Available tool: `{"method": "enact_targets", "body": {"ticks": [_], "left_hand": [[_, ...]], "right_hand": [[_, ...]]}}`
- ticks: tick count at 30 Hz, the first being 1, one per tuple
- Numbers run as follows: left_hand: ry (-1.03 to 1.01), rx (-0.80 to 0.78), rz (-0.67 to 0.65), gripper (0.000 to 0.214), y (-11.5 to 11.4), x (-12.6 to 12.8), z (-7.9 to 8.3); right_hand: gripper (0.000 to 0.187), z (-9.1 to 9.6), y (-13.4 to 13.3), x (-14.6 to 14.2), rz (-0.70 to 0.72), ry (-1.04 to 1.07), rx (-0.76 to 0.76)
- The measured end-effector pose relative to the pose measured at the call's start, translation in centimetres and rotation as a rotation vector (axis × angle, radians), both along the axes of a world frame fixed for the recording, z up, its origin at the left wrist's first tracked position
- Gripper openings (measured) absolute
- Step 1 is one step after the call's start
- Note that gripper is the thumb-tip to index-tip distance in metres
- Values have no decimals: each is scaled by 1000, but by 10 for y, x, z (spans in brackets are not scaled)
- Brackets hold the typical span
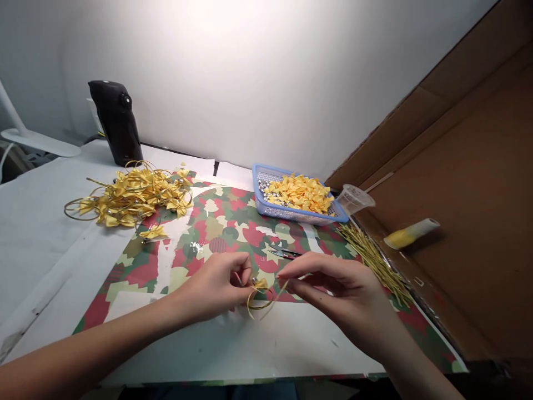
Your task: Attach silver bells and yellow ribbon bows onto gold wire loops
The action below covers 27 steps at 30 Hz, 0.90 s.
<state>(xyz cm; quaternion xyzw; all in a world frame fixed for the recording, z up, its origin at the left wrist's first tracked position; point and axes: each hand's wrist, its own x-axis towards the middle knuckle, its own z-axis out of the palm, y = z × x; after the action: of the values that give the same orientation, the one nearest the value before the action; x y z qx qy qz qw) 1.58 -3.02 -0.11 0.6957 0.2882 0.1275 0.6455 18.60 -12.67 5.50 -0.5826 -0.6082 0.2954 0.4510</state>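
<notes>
Ribbon [276, 301] is pinched by the right fingers [298, 266], while a gold ring [260, 307] is gripped by the left fingers [246, 269], seemingly for steadiness.

My left grip [220, 283] pinches a small yellow bow [261, 284] beside a golden ring [260, 308]; my right grip [343, 291] holds a thin yellow strand [281, 291] between thumb and forefinger. Scissors [280, 254] lie just beyond on the patterned paper [233, 222]. Yellow bows [302, 191] and silvery beads [266, 191] sit in a blue basket [287, 214], golden stems [375, 258] at its right, near a clear plastic cup [355, 199]. Ringed bows [133, 197] heap by a black bottle [119, 122].
</notes>
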Motion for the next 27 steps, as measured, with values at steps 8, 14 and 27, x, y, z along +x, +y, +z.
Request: {"method": "enact_targets", "body": {"ticks": [8, 14, 27], "left_hand": [[-30, 122, 6, 27, -1, -1, -3], [-13, 138, 12, 23, 2, 0, -7], [-36, 218, 3, 23, 2, -1, -8]], "right_hand": [[6, -1, -6, 4, -59, 13, 13], [3, 8, -12, 0, -151, 59, 29], [7, 6, -13, 2, -87, -46, 26]]}}
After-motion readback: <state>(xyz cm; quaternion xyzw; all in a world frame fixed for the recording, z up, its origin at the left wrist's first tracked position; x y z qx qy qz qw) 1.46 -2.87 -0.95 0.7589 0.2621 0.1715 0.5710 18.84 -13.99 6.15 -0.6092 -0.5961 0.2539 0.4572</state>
